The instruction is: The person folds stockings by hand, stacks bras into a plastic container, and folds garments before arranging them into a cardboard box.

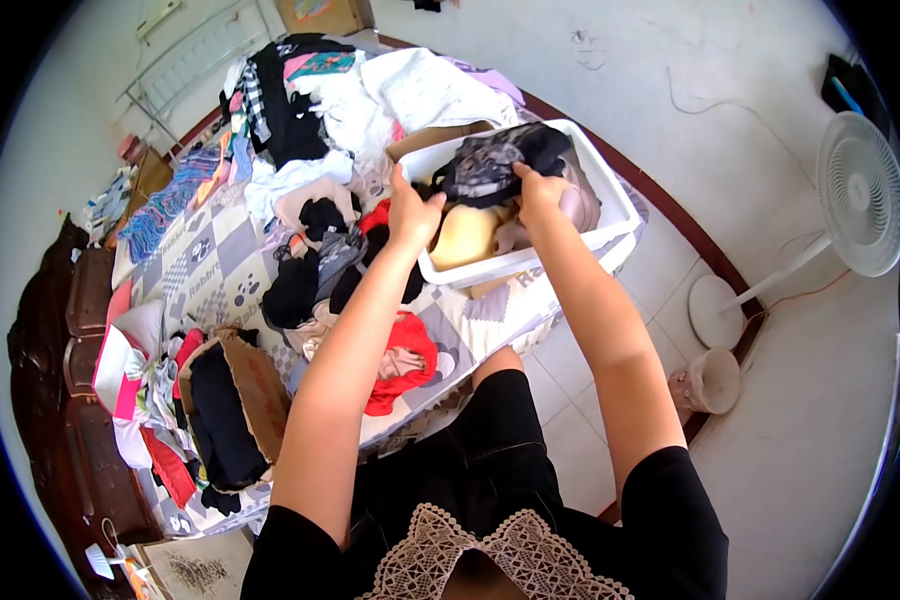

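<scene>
A white plastic bin stands on the bed's edge, holding several bras. Over its far side lies a black and grey patterned lace bra, bunched up. My right hand pinches its near edge, thumb on top. At the bin's left rim is my left hand, thumb and fingers apart, with nothing visible in its grip; some fingertips are hard to make out. Below the lace bra sit a yellow bra and a mauve-beige bra, both partly covered.
Clothes pile up on the bed, including a white garment, dark underwear and a red garment. A cardboard box holds black cloth. To the right stand a white fan and a waste bin.
</scene>
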A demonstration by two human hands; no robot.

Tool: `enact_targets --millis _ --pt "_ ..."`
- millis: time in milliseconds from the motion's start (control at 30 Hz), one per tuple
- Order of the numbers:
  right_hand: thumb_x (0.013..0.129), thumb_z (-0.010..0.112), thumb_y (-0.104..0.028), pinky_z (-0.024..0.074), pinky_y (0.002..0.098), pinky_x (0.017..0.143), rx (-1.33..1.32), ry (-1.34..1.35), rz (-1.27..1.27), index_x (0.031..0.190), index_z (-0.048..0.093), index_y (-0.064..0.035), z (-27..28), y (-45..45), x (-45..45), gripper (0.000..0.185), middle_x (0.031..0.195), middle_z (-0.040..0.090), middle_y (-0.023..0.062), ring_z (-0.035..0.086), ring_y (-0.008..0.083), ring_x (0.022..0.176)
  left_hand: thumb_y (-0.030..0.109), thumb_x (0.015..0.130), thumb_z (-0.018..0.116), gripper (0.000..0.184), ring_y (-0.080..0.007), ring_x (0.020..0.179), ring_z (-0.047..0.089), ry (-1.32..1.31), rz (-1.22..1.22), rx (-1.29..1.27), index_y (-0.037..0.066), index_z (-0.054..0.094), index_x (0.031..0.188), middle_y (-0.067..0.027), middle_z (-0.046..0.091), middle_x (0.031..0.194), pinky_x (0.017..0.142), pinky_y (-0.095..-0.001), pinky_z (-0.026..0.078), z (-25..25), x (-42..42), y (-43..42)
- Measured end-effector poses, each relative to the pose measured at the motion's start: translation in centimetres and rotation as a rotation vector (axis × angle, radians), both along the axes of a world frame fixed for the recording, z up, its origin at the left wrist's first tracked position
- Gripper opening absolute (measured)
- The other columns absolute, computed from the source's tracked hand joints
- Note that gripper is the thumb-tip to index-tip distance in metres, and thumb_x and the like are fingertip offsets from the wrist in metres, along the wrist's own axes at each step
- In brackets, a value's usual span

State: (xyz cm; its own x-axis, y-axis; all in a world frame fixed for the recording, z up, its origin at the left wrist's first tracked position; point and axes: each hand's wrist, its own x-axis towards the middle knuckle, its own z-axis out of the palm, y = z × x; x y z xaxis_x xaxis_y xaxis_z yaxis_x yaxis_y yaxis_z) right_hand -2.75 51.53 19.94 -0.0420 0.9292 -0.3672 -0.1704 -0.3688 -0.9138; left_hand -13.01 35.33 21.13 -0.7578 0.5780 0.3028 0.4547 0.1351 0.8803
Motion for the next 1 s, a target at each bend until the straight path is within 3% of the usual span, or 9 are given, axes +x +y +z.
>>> enact_targets --millis 67,200,267,333,400,433,567,633,1000 --pt "0.072 0.076 -0.016 0.0515 0.0292 0.054 0.142 -0.072 0.183 0.119 0.04 -0.001 2.5 -0.9 2.0 0.061 0.098 0.059 0.0152 0.061 0.0234 0.086 -0.001 0.073 0.065 0.083 -0.0322 0.1 0.055 0.452 0.172 -0.149 0.013 0.02 0.142 -0.0251 0.05 0.116 0.088 -0.0382 0.045 0.5 1.7 -0.5" --pt "0.074 0.074 -0.018 0.0527 0.0343 0.058 0.117 -0.204 0.705 0.117 0.042 -0.0012 5.7 0.3 5.3 0.056 0.095 0.059 0.0176 0.062 0.0288 0.086 0.0 0.071 0.059 0.073 -0.0345 0.125 0.037 0.661 0.044 -0.204 0.02 0.037 0.138 -0.0187 0.044 0.133 0.104 -0.044 0.03 2.5 3.3 -0.3" --pt "0.074 0.071 -0.02 0.0526 0.04 0.069 0.816 -1.069 0.405 0.114 0.045 -0.0006 5.1 1.0 5.8 0.051 0.108 0.055 0.0226 0.061 0.035 0.09 0.004 0.072 0.057 0.057 -0.0296 0.134 0.028 0.808 -0.159 -0.296 0.022 0.055 0.126 -0.0051 0.037 0.143 0.105 -0.0537 0.027 1.4 2.4 0.9" --pt "0.074 0.07 -0.022 0.0473 0.0398 0.085 0.93 -1.047 0.276 0.113 0.051 -0.0026 8.5 -1.1 6.8 0.048 0.122 0.049 0.0218 0.055 0.0371 0.104 0.002 0.075 0.052 0.054 -0.0259 0.133 0.032 0.656 -0.306 -0.377 0.023 0.057 0.124 -0.0036 0.04 0.142 0.105 -0.0587 0.022 0.4 1.6 1.9" --pt "0.076 0.068 -0.025 0.0409 0.0393 0.095 1.667 -0.913 0.28 0.112 0.057 -0.0059 8.9 -0.3 6.4 0.042 0.128 0.047 0.0152 0.046 0.0341 0.118 0.001 0.076 0.05 0.054 -0.026 0.132 0.034 0.662 -0.306 -0.472 0.024 0.057 0.124 -0.0045 0.041 0.141 0.106 -0.0568 0.023 -0.1 1.1 2.3" --pt "0.081 0.063 -0.031 0.0308 0.0438 0.104 1.776 -0.96 0.382 0.121 0.056 -0.0182 8.2 0.3 5.6 0.043 0.13 0.048 0.0087 0.041 0.0316 0.125 0.001 0.076 0.05 0.054 -0.026 0.132 0.034 0.662 -0.31 -0.477 0.024 0.057 0.124 -0.0045 0.041 0.141 0.106 -0.0568 0.023 -0.2 0.7 2.3" --pt "0.09 0.045 -0.047 0.0297 0.0499 0.103 1.354 -1.143 0.855 0.124 0.055 -0.0267 0.7 3.4 3.6 0.041 0.131 0.051 0.0031 0.039 0.0292 0.128 -0.002 0.076 0.044 0.057 -0.0282 0.128 0.04 0.651 -0.296 -0.543 0.027 0.057 0.124 -0.006 0.04 0.141 0.107 -0.0477 0.028 -1.4 -1.3 3.0" --pt "0.091 0.042 -0.048 0.03 0.0512 0.103 1.32 -1.21 0.862 0.125 0.054 -0.0269 0.1 3.5 2.7 0.042 0.132 0.05 0.0027 0.039 0.0288 0.128 -0.005 0.074 0.041 0.063 -0.0299 0.123 0.044 0.554 -0.257 -0.633 0.029 0.056 0.125 -0.0069 0.038 0.142 0.105 -0.0383 0.035 -1.1 -1.4 3.2" --pt "0.093 0.037 -0.046 0.0306 0.0515 0.101 1.336 -1.278 0.712 0.119 0.058 -0.0289 -0.7 3.6 2.2 0.037 0.128 0.052 0.0056 0.042 0.0272 0.124 0.007 0.082 0.057 0.04 -0.0349 0.127 0.039 0.12 -0.28 -0.071 0.015 0.057 0.122 -0.0225 0.03 0.143 0.103 -0.0355 0.034 -2.6 1.6 1.0"
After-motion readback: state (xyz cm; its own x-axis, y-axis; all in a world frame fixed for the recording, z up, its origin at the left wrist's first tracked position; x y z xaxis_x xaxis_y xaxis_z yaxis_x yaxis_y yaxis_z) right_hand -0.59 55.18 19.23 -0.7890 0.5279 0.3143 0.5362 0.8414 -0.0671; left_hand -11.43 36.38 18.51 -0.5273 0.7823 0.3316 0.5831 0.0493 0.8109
